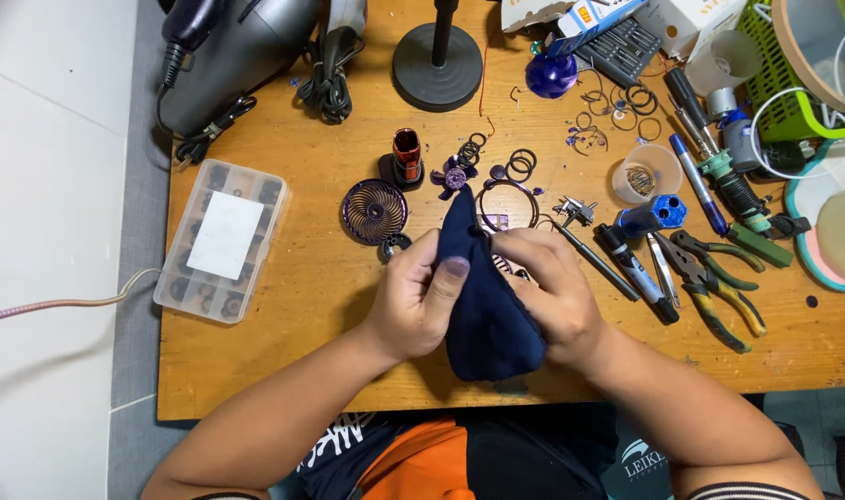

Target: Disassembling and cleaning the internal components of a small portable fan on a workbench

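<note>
At centre frame I am gripping a dark blue cloth with both hands: the left hand is pinching its left edge, thumb on top, and the right hand is closing over its right side. At left, a clear parts box is holding small dark pieces. At upper right, a clear cup is holding coiled wire beside the pliers.
</note>
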